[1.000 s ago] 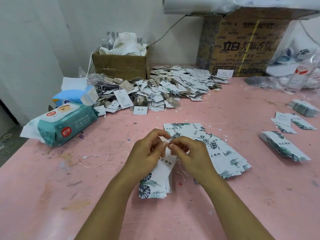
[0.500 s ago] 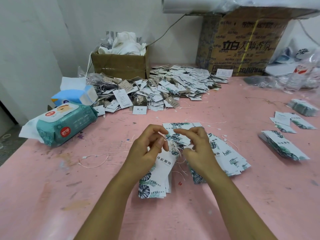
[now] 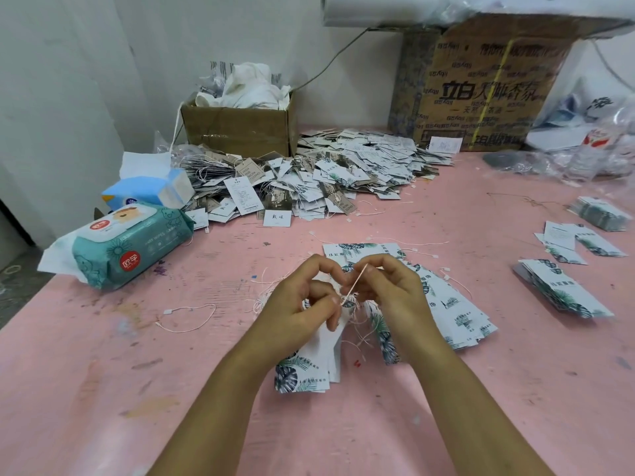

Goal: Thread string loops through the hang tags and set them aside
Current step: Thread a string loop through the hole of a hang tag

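At the table's middle my left hand [image 3: 298, 309] grips the top of a small stack of white hang tags with dark leaf prints [image 3: 305, 371], together with a bundle of thin pale strings. My right hand [image 3: 390, 291] pinches one string [image 3: 354, 282] and holds it taut, slanting down to the tags' top between my two hands. A fanned row of the same leaf tags [image 3: 450, 304] lies on the pink table [image 3: 343, 434] under and right of my right hand. A loose string loop [image 3: 187, 316] lies to the left.
A big heap of strung tags [image 3: 309, 176] fills the back, in front of a small cardboard box [image 3: 237, 128] and a large printed carton [image 3: 488, 91]. A teal wipes pack [image 3: 127, 245] and blue tissue pack [image 3: 151, 190] sit left. More leaf tag stacks [image 3: 563, 290] lie right.
My right hand has drawn a string upward and now holds it taut between the hands. My left hand has kept its grip on the tag stack.
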### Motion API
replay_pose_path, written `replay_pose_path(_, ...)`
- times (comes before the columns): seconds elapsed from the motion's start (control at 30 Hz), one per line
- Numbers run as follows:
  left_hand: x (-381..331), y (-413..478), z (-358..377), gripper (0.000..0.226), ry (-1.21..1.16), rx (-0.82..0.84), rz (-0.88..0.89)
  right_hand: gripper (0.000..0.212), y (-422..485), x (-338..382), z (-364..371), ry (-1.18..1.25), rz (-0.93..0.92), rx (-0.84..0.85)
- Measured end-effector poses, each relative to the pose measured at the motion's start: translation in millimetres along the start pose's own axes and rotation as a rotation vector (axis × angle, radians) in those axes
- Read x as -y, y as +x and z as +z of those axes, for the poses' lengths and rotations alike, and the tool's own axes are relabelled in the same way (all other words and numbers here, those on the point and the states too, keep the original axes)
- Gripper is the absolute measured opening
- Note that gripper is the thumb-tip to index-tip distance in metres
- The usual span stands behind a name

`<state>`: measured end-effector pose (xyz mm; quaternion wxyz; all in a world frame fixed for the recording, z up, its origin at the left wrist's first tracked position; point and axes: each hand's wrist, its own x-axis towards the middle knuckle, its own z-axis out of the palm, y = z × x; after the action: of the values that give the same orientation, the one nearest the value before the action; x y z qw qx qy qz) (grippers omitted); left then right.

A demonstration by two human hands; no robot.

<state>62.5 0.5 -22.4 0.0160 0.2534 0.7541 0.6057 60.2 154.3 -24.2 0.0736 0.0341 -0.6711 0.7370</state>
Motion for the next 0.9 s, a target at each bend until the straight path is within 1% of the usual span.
replay_pose_path(0.1,-1.7,-1.4,-0.4,0.032,0.005,-0.012,-0.038,0.021,2.1,-0.3,-1.2,0.085,0.029,-0.083)
replay_pose_path(0.17,-2.3,-2.3,-0.6,0.033,0.006,-0.010,-0.050,0.022,4.4,2.2,-5.6,0.237,0.061,-0.140)
replay_pose_path(0.23,-1.9,-2.4,-0.6,0.030,0.008,-0.010,-0.050,0.019,7.0,5.9,-12.4,0.422,0.103,-0.184)
replay_pose_path(0.3,-0.2,-2.0,-1.2,0.026,0.020,-0.016,-0.050,0.014,9.9,7.5,-18.3,0.552,0.138,-0.230)
replay_pose_path(0.37,2.1,-1.8,-1.3,0.022,0.053,-0.019,-0.057,0.013,13.0,6.8,-22.2,0.627,0.159,-0.279)
replay_pose_path(0.43,4.6,-1.1,-0.9,0.017,0.106,-0.031,-0.049,0.014,15.1,5.3,-25.9,0.612,0.173,-0.312)
replay_pose_path(0.47,6.0,-0.6,-1.1,0.013,0.153,-0.045,-0.033,0.016,15.7,4.4,-28.5,0.538,0.178,-0.325)
replay_pose_path(0.5,7.5,0.4,-2.0,0.009,0.218,-0.065,-0.014,0.018,15.7,3.7,-31.4,0.406,0.177,-0.336)
replay_pose_path(0.53,9.5,1.7,-3.6,0.008,0.294,-0.089,0.001,0.021,15.5,3.0,-34.8,0.205,0.164,-0.340)
replay_pose_path(0.57,11.8,3.0,-5.7,0.010,0.369,-0.112,0.005,0.022,15.4,2.2,-38.2,-0.053,0.134,-0.337)
replay_pose_path(0.63,16.2,4.9,-9.9,0.020,0.499,-0.133,-0.019,0.017,15.2,1.1,-43.5,-0.553,0.041,-0.335)
replay_pose_path(0.67,18.2,5.2,-11.2,0.025,0.554,-0.132,-0.049,0.015,14.4,1.5,-45.8,-0.707,0.029,-0.322)
replay_pose_path(0.7,20.2,5.3,-11.9,0.032,0.600,-0.123,-0.089,0.015,12.9,3.0,-46.9,-0.809,0.056,-0.295)
replay_pose_path(0.8,25.6,5.1,-10.6,0.049,0.674,-0.083,-0.192,0.042,10.3,4.2,-47.0,-1.012,0.230,-0.172)
replay_pose_path(0.9,26.3,5.8,-9.6,0.051,0.670,-0.073,-0.204,0.051,9.1,3.4,-44.9,-1.098,0.305,-0.113)
